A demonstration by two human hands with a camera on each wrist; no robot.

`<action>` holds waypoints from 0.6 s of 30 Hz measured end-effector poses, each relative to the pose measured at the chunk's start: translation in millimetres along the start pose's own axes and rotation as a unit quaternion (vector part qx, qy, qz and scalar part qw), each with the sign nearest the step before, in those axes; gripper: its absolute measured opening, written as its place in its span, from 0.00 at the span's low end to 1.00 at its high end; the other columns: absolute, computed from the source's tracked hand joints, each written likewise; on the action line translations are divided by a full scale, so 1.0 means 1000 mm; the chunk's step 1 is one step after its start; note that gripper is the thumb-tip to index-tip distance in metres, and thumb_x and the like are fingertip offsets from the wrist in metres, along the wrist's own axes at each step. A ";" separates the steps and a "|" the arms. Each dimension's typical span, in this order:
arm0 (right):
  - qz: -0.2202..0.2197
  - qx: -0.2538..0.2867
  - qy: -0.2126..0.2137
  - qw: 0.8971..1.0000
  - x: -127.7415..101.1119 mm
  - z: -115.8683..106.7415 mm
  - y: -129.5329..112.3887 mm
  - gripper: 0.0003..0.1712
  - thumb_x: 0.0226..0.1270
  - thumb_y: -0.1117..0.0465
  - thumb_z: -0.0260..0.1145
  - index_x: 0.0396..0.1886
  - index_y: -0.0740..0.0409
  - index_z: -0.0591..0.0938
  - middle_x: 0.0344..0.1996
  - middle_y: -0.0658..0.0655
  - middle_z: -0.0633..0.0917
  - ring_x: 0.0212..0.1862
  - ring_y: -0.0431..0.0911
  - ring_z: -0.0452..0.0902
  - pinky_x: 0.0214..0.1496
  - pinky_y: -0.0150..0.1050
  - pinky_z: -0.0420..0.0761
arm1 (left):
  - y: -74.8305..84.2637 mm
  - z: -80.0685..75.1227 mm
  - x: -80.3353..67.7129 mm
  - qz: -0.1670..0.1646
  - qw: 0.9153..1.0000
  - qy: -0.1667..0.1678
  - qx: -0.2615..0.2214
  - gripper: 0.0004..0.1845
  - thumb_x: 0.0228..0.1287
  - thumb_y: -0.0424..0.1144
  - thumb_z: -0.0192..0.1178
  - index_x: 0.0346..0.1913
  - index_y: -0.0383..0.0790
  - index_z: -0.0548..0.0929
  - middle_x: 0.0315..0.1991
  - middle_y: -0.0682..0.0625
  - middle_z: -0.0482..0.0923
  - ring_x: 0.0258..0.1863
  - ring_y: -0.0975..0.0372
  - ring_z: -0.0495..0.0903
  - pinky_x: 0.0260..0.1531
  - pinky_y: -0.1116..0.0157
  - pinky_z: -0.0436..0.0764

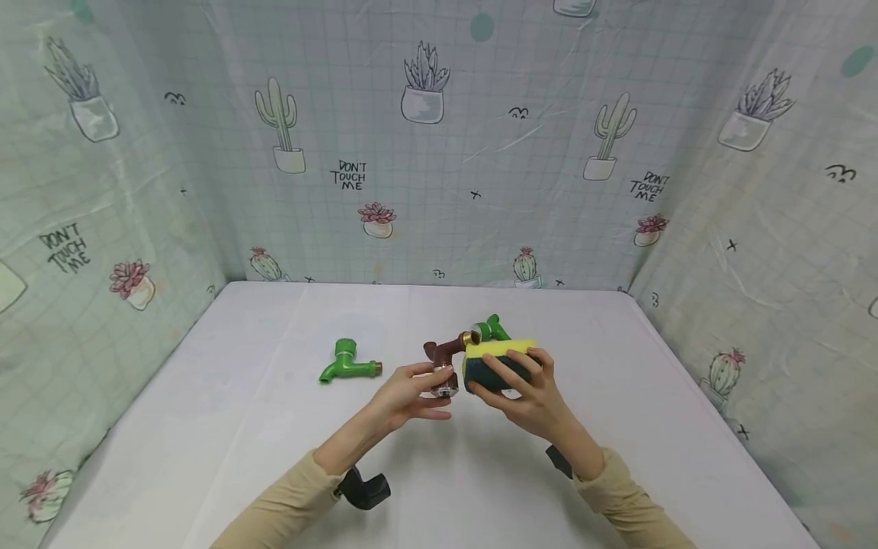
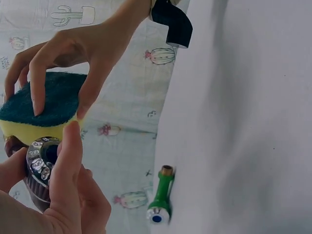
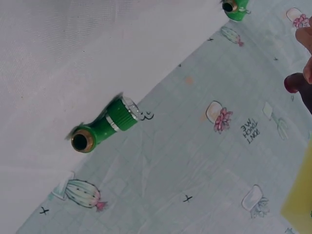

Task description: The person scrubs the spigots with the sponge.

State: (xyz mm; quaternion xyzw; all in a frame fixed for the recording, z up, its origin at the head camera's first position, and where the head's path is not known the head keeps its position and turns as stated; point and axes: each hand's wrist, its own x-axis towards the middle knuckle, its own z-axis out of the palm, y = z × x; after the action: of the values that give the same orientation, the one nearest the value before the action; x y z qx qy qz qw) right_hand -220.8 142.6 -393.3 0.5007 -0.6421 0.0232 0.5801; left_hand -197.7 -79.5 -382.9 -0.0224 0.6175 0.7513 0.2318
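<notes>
My left hand (image 1: 410, 395) holds a brown tap (image 1: 444, 353) above the table, gripping it around its silver-trimmed knob end. The tap's brass threaded end points up and to the right, close beside the sponge. A yellow sponge (image 1: 499, 348) with a dark green scouring side is gripped by my right hand (image 1: 533, 390), fingers spread over the scourer. In the left wrist view, the sponge (image 2: 48, 100) sits just behind the tap's knob (image 2: 43, 158). Only a yellow corner of the sponge (image 3: 300, 197) and the tap's dark spout (image 3: 297, 84) show in the right wrist view.
One green tap (image 1: 346, 369) lies on the white table (image 1: 206, 427) to the left. Another green tap (image 1: 491, 329) lies behind the sponge, partly hidden. Black wrist mounts (image 1: 365, 489) hang under the forearms. A cactus-print cloth (image 1: 425, 175) walls the back and sides.
</notes>
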 end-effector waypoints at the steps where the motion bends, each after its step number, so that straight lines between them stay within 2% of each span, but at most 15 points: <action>1: 0.000 0.002 -0.008 1.000 0.000 0.000 0.000 0.11 0.63 0.57 0.56 0.40 0.37 0.81 0.48 0.57 0.76 0.49 0.55 0.62 0.46 0.54 0.61 | 0.000 -0.002 0.001 0.002 1.000 0.011 0.010 0.34 0.57 0.47 0.59 0.61 0.31 0.62 0.47 0.41 0.73 0.34 0.56 0.80 0.36 0.54 0.82; 4: 0.009 0.016 -0.029 0.999 -0.001 0.000 0.000 0.12 0.64 0.56 0.54 0.42 0.37 0.80 0.49 0.58 0.76 0.50 0.55 0.63 0.46 0.53 0.63 | 0.000 -0.006 0.002 0.003 0.999 0.035 0.035 0.33 0.57 0.47 0.59 0.60 0.31 0.64 0.46 0.40 0.75 0.32 0.57 0.81 0.33 0.54 0.82; 6: 0.030 0.038 -0.040 0.998 -0.002 0.001 0.000 0.12 0.65 0.55 0.53 0.43 0.37 0.80 0.49 0.59 0.76 0.49 0.56 0.63 0.46 0.54 0.63 | 0.000 -0.008 0.002 0.001 0.998 0.041 0.048 0.31 0.57 0.48 0.58 0.59 0.31 0.66 0.43 0.42 0.76 0.31 0.58 0.82 0.33 0.55 0.83; 11: 0.104 0.087 -0.046 0.990 -0.008 0.004 0.006 0.12 0.63 0.54 0.54 0.43 0.38 0.80 0.50 0.63 0.75 0.49 0.59 0.62 0.46 0.55 0.64 | 0.002 -0.011 0.004 -0.007 0.999 0.015 0.050 0.30 0.57 0.51 0.57 0.54 0.30 0.71 0.38 0.46 0.73 0.32 0.58 0.80 0.36 0.55 0.82; 14: 0.172 0.132 -0.042 0.975 -0.011 0.004 0.008 0.12 0.62 0.52 0.55 0.42 0.42 0.82 0.51 0.65 0.74 0.50 0.60 0.60 0.47 0.54 0.65 | 0.002 -0.015 0.003 -0.012 0.999 -0.008 0.041 0.28 0.59 0.50 0.56 0.53 0.28 0.71 0.38 0.47 0.72 0.34 0.55 0.80 0.38 0.55 0.82; 18: 0.250 0.217 -0.055 0.942 -0.011 0.002 0.003 0.14 0.60 0.48 0.58 0.42 0.45 0.82 0.55 0.65 0.71 0.52 0.56 0.58 0.48 0.51 0.68 | 0.002 -0.020 0.003 0.001 0.999 -0.021 0.050 0.29 0.60 0.48 0.56 0.55 0.28 0.67 0.43 0.43 0.75 0.36 0.52 0.82 0.38 0.56 0.82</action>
State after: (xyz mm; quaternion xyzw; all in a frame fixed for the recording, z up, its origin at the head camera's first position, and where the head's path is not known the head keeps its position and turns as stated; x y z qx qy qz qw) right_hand -226.1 149.3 -401.2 0.4385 -0.7566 0.2789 0.3969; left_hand -205.8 -97.3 -386.7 0.0057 0.6493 0.7199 0.2451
